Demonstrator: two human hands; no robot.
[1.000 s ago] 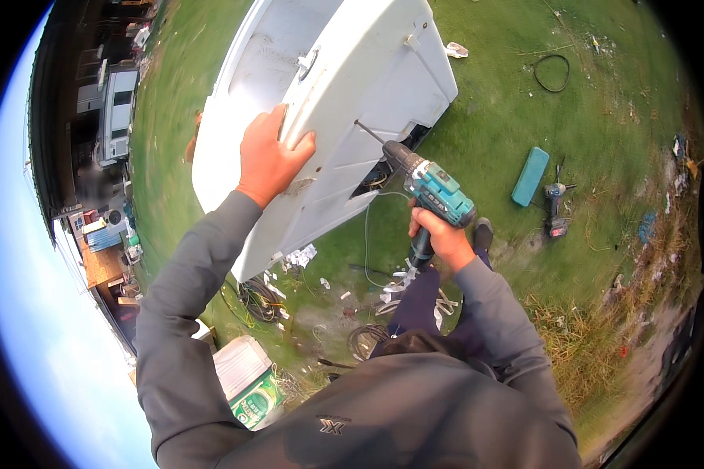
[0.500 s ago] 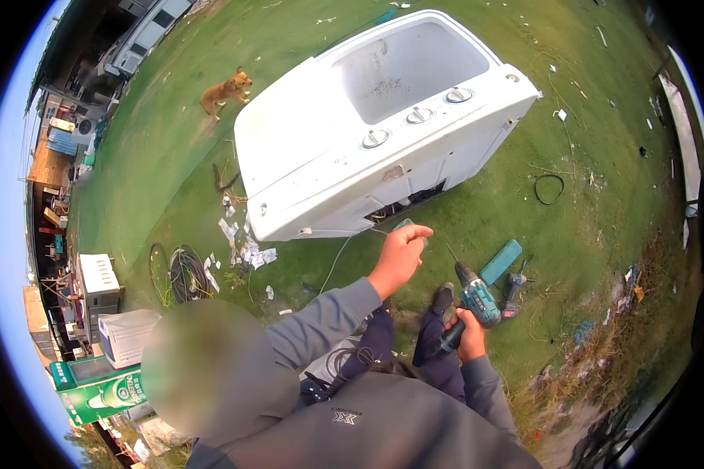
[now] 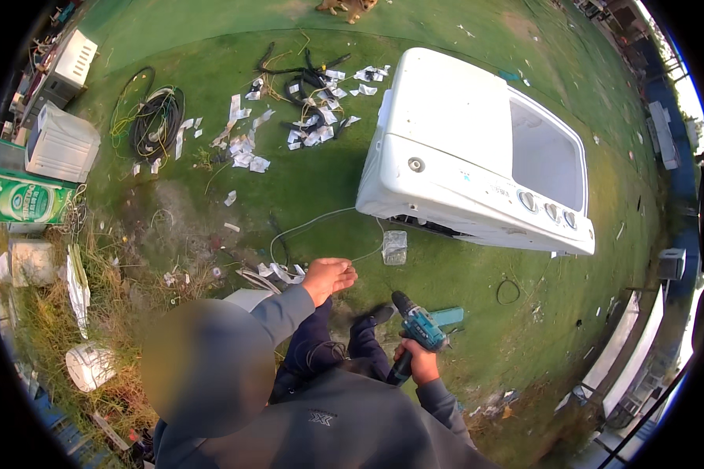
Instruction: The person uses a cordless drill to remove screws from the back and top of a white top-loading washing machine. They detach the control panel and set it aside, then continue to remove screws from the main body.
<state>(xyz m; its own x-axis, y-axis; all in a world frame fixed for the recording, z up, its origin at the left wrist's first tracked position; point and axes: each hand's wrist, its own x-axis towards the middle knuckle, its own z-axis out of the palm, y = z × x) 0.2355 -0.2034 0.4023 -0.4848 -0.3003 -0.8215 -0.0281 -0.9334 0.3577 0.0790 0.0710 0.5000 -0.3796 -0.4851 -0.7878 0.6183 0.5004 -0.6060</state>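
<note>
My right hand [image 3: 421, 364] is wrapped round the handle of a teal and black cordless drill [image 3: 422, 327], its nose pointing up and to the left. To the left, my left hand [image 3: 328, 280] hovers with its fingers stretched out loosely; I make out nothing in it. A thin pale wire [image 3: 289, 233] loops over the ground just beyond that hand. Farther off stands a white twin-tub washing machine [image 3: 446, 125] with several knobs and a dark opening low in its near side. A clear plastic piece [image 3: 395, 248] lies between machine and feet.
A flat teal piece [image 3: 447, 316] lies behind the drill. Black hoses [image 3: 311, 82] and paper scraps [image 3: 246, 148] litter the far ground, beside a cable coil [image 3: 156, 125]. A dog [image 3: 348, 8] is at the far edge. A white bucket [image 3: 90, 367] sits at left.
The view has turned left, so the washing machine now appears farther right. My left hand has opened from a more curled pose. The drill stays in my right hand.
</note>
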